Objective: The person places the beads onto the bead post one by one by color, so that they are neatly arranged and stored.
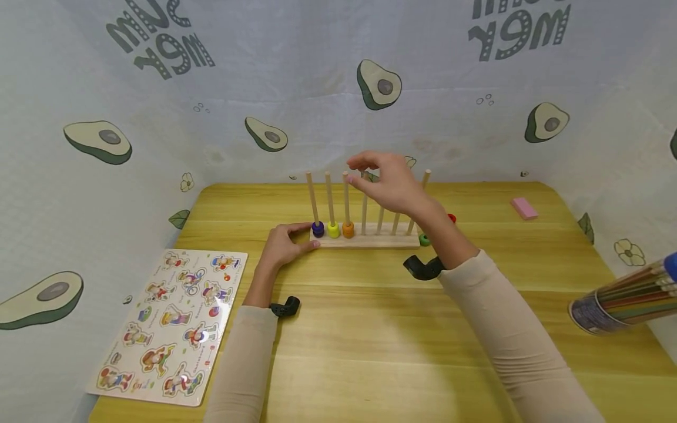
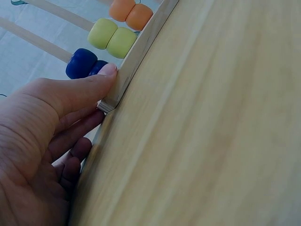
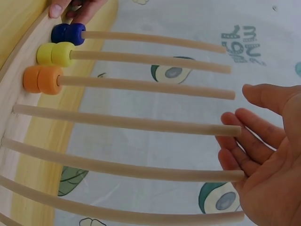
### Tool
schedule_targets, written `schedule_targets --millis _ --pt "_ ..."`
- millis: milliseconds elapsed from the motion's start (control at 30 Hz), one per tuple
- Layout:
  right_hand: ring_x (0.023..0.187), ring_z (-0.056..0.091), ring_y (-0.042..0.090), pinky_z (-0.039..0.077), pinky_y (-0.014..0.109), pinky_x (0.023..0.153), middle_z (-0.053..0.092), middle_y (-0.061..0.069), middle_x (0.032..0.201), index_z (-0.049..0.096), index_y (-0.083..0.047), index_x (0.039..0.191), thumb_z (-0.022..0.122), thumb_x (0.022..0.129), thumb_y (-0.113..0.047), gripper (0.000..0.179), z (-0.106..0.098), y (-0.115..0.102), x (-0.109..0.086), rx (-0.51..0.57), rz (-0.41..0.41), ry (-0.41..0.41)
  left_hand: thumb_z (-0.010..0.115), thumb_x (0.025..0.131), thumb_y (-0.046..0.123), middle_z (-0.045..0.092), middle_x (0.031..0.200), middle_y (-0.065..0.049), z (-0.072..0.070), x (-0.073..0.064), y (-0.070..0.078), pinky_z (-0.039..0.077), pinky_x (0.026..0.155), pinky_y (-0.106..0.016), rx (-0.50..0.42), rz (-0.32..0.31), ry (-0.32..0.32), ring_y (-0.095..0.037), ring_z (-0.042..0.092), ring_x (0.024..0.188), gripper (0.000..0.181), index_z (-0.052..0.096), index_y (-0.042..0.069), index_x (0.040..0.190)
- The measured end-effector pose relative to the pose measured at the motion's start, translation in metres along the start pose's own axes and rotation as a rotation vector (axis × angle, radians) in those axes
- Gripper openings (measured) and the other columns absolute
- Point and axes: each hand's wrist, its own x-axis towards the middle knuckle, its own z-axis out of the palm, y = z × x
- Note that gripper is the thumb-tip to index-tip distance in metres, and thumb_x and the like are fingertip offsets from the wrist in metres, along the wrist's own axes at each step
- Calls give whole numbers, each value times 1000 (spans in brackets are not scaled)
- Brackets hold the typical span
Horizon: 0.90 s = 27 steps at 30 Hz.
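Observation:
A wooden peg stand (image 1: pixel 394 241) has a row of several upright pegs on a flat base. Its first three pegs from the left carry pairs of beads: dark blue beads (image 2: pixel 81 63), yellow beads (image 3: pixel 55 54) and orange beads (image 3: pixel 42 79). The left hand (image 1: pixel 282 244) grips the base's left end, thumb along the front edge and fingers behind. Above the stand, the right hand (image 1: pixel 394 185) holds nothing. Its fingers are loosely bent beside the peg tops, thumb near the tip of the orange beads' peg in the right wrist view.
Right of the stand lie a green bead (image 1: pixel 425 239) and a red bead (image 1: pixel 452 218), partly behind the right arm. A pink block (image 1: pixel 524 208) sits at the back right. A picture puzzle board (image 1: pixel 158 329) lies left; a tub of coloured sticks (image 1: pixel 587 311) stands right.

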Motion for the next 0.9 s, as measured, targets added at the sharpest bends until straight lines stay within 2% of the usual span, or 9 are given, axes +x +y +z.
schedule_targets --millis 100,233,533,667,833,900 --pt "128 58 29 44 50 113 67 9 135 67 -9 135 67 102 -27 38 -4 -1 -4 1 0 7 86 83 45 67 140 -2 0 0 0 40 119 -50 2 2 -2 -28 53 141 56 71 28 134" --pt "126 58 29 47 50 106 68 9 134 66 -11 135 69 101 -28 39 -11 0 -11 -2 -2 46 85 84 46 67 140 -2 0 -1 0 41 118 -50 4 -6 -3 -28 53 140 55 71 29 134" --pt "122 58 31 45 52 105 69 14 129 69 -7 131 71 99 -24 36 -44 20 -44 24 25 221 86 83 45 67 141 -3 1 0 0 41 118 -51 6 -5 -5 -29 53 140 56 71 28 134" --pt "123 57 30 42 53 110 68 15 131 68 -7 132 69 100 -28 38 -60 38 -68 34 76 265 86 83 45 67 141 -3 1 0 0 41 118 -51 4 -4 -7 -29 53 140 56 71 28 134" --pt "123 57 27 42 35 108 66 12 133 66 -12 136 66 102 -36 42 -73 65 -96 1 184 274 86 83 44 67 141 -3 0 0 0 42 118 -51 -9 -8 -3 -29 54 140 55 72 28 133" --pt "124 57 27 43 37 107 67 11 133 66 -12 136 66 102 -38 43 -74 76 -106 -16 217 271 86 83 44 67 141 -3 0 0 0 41 118 -51 -9 -10 0 -29 53 140 54 72 29 133"
